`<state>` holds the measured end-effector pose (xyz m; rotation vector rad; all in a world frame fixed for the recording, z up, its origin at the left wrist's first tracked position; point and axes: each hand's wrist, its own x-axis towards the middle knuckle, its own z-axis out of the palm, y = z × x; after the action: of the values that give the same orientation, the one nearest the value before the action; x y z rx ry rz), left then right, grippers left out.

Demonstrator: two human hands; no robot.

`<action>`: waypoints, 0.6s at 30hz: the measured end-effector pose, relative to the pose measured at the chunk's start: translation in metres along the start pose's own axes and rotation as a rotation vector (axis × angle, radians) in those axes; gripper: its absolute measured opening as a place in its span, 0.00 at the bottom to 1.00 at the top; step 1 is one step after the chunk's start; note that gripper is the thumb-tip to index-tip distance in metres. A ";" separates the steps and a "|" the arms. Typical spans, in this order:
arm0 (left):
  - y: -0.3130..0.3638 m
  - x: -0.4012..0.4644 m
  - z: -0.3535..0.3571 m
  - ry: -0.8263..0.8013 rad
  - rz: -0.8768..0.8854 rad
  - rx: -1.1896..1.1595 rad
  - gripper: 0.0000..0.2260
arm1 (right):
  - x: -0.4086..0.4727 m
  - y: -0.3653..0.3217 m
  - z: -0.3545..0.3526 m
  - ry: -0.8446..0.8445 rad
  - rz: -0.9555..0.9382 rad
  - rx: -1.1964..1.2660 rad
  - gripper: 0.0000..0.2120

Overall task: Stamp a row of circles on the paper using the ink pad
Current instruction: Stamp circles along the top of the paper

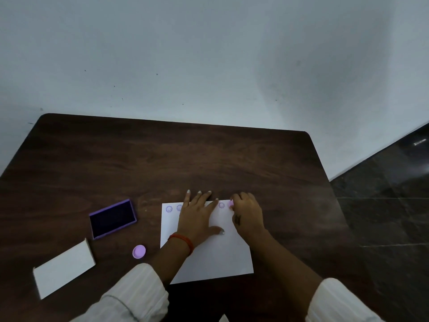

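Observation:
A white sheet of paper [216, 254] lies on the dark wooden table [162, 159]. Purple stamped circles [169, 209] run along its top edge; part of the row is hidden under my left hand. My left hand [197, 217] rests flat on the paper with its fingers spread. My right hand [246, 212] grips a small pink stamp [230, 203] and holds it down at the paper's top right corner, just right of the last visible circle [221, 205]. The purple ink pad [112, 219] lies uncovered to the left of the paper.
A round pink stamp cap [139, 251] lies between the ink pad and the paper. A white box lid [63, 269] sits near the table's front left. A pale wall is behind the table, and dark floor tiles [390, 205] are to the right.

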<state>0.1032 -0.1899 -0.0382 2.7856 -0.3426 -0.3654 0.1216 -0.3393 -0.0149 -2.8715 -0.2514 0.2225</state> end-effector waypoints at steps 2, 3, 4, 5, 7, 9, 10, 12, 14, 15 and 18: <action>-0.001 0.000 0.002 0.006 0.002 -0.011 0.37 | -0.001 0.002 0.001 0.014 -0.010 0.005 0.12; -0.002 0.000 0.004 0.010 0.003 -0.016 0.37 | -0.001 0.003 0.002 0.024 -0.013 0.010 0.12; -0.002 0.000 0.005 0.017 0.004 -0.021 0.37 | -0.002 0.004 0.003 0.032 -0.018 0.016 0.12; -0.003 0.000 0.006 0.023 0.005 -0.025 0.37 | -0.002 0.004 0.004 0.038 -0.023 0.021 0.13; -0.003 0.001 0.008 0.033 0.009 -0.028 0.37 | -0.002 0.004 0.005 0.053 -0.035 0.032 0.14; -0.004 0.001 0.009 0.041 0.013 -0.032 0.37 | -0.001 0.005 0.006 0.069 -0.042 0.046 0.14; -0.004 0.002 0.010 0.043 0.014 -0.035 0.37 | -0.001 0.006 0.006 0.075 -0.044 0.047 0.14; -0.005 0.002 0.010 0.045 0.014 -0.037 0.37 | -0.001 0.007 0.008 0.081 -0.049 0.044 0.14; -0.004 0.002 0.010 0.050 0.015 -0.037 0.37 | -0.002 0.007 0.008 0.083 -0.056 0.049 0.14; -0.004 0.002 0.010 0.053 0.014 -0.040 0.37 | -0.001 0.007 0.008 0.085 -0.058 0.048 0.15; -0.005 0.000 0.009 0.052 0.015 -0.052 0.37 | -0.002 0.006 0.005 0.067 -0.046 0.041 0.15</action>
<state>0.1018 -0.1875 -0.0484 2.7351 -0.3371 -0.2928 0.1195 -0.3443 -0.0210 -2.8226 -0.2968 0.1212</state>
